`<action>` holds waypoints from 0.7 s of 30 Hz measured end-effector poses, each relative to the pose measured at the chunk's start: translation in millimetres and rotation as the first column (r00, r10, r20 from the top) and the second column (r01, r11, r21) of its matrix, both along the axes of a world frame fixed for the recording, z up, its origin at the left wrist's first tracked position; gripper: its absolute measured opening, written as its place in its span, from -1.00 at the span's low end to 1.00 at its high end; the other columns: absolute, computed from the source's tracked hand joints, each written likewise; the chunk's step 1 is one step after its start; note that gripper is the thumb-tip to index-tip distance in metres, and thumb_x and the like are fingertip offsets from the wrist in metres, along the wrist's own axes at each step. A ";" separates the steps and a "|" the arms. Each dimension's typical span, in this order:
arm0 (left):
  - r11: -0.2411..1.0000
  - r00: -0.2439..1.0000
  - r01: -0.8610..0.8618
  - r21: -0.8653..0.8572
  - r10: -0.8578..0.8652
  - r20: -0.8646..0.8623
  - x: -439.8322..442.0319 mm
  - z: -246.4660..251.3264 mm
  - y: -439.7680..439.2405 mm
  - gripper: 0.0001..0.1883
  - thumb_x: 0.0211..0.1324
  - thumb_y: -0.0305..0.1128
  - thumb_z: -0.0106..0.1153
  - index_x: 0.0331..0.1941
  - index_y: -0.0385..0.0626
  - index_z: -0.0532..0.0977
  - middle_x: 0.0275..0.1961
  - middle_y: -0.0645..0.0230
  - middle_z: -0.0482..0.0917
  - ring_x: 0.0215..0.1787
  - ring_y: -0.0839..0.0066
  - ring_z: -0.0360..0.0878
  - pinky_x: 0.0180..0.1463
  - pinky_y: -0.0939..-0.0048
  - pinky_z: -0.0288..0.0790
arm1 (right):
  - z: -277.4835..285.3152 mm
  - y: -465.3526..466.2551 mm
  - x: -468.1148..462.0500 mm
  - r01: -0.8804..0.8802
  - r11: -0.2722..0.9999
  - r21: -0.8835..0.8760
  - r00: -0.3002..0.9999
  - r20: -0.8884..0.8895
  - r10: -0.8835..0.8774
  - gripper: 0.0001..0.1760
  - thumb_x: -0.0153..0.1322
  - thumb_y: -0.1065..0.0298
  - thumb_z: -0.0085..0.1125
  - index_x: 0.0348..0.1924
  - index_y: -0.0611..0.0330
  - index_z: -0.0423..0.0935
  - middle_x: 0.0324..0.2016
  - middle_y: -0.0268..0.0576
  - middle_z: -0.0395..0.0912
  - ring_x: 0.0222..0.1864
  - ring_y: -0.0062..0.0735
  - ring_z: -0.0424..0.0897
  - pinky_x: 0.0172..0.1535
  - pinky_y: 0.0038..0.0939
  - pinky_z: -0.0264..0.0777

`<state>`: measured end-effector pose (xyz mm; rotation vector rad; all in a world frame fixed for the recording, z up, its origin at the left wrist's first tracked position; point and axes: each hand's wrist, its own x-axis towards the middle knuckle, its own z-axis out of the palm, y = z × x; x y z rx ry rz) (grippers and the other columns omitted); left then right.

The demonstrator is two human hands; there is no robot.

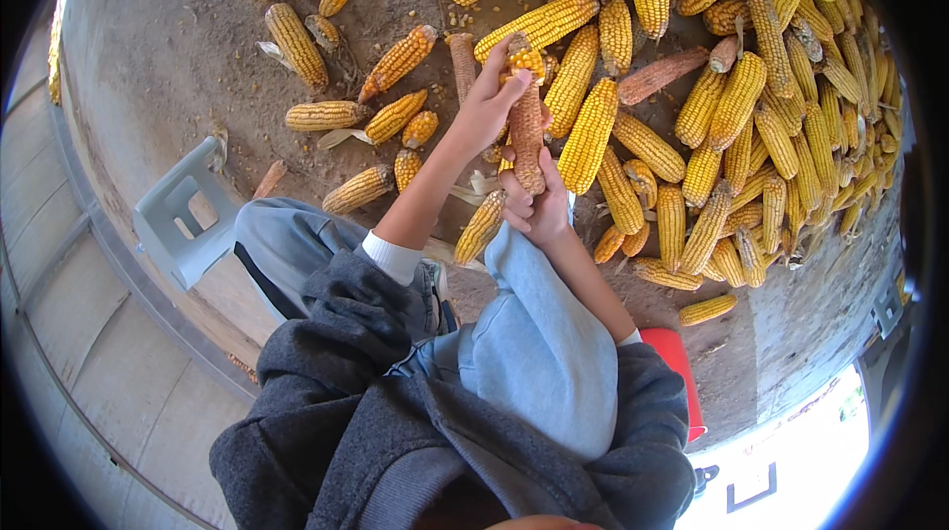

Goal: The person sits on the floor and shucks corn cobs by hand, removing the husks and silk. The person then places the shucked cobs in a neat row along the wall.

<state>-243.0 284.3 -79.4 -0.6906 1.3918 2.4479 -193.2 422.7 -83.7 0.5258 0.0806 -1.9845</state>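
Observation:
A mostly shelled corn cob [527,131] is held between both hands, with yellow kernels left only around its far end. Around that kernelled end my left hand [489,96] is closed, its thumb lying on the kernels. The near, bare end is gripped by my right hand [540,198], fingers curled round it. Just right of the cob lies a full yellow ear of corn [589,137]. A smaller ear [480,227] is below my hands, by the knee. Behind the hands, a bare cob [462,64] lies on the ground.
A large heap of yellow corn ears [804,115] fills the right side. Scattered ears [296,46] lie on the dusty concrete floor [148,48] at the left. A pale blue plastic stool [167,222] stands left of my knee, and a red plastic object [676,374] is behind my right arm.

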 end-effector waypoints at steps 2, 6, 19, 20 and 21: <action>0.999 0.999 -0.045 0.019 0.045 0.023 3.3 -7.1 -4.2 -0.50 0.27 -0.26 -0.19 0.24 -0.06 -0.03 -0.02 0.15 0.38 -0.38 0.34 0.57 -0.34 0.37 0.49 | 2.8 -2.4 -4.6 -0.037 0.990 0.135 0.994 -0.098 0.051 -0.52 0.44 -0.14 -0.37 -0.10 0.10 0.20 -0.76 -0.39 0.11 -0.85 -0.67 -0.05 -0.83 -0.61 -0.06; 0.991 0.987 -0.126 0.052 0.121 0.103 -10.6 2.3 -0.5 -0.58 0.29 -0.14 -0.22 0.13 -0.08 0.12 -0.15 0.17 0.41 -0.52 0.43 0.49 -0.47 0.42 0.39 | 8.3 -8.7 -4.1 -0.094 0.948 0.304 0.953 -0.247 0.173 -0.55 0.44 -0.12 -0.36 -0.11 0.07 0.21 -0.76 -0.38 0.11 -0.84 -0.67 -0.05 -0.81 -0.62 -0.06; 0.948 0.977 -0.208 0.240 0.215 -0.004 -8.7 26.2 -1.3 -0.45 0.25 -0.23 -0.14 0.26 -0.06 -0.03 -0.05 0.18 0.39 -0.34 0.42 0.51 -0.24 0.33 0.47 | -1.7 -3.2 -7.7 0.127 0.950 -0.284 0.986 0.144 -0.089 -0.51 0.45 -0.10 -0.37 -0.14 0.21 0.14 -0.79 -0.37 0.09 -0.89 -0.64 -0.04 -0.87 -0.61 -0.05; 0.917 0.965 -0.255 0.307 0.260 0.024 -12.3 25.8 -2.4 -0.53 0.23 -0.20 -0.10 0.16 -0.06 0.10 -0.12 0.21 0.42 -0.35 0.41 0.53 -0.31 0.34 0.48 | 0.1 -2.2 -10.3 0.045 0.981 -0.188 0.997 0.065 -0.033 -0.51 0.45 -0.10 -0.34 -0.13 0.21 0.16 -0.78 -0.37 0.09 -0.88 -0.65 -0.04 -0.85 -0.60 -0.07; 0.942 0.966 -0.256 0.216 0.253 0.043 -14.7 24.9 -3.4 -0.57 0.23 -0.19 -0.09 0.11 -0.06 0.14 -0.16 0.23 0.43 -0.39 0.43 0.52 -0.36 0.36 0.47 | 4.4 -3.4 -12.4 -0.025 0.998 -0.053 0.999 -0.042 0.022 -0.51 0.44 -0.10 -0.33 -0.14 0.21 0.17 -0.79 -0.38 0.09 -0.87 -0.65 -0.04 -0.84 -0.60 -0.08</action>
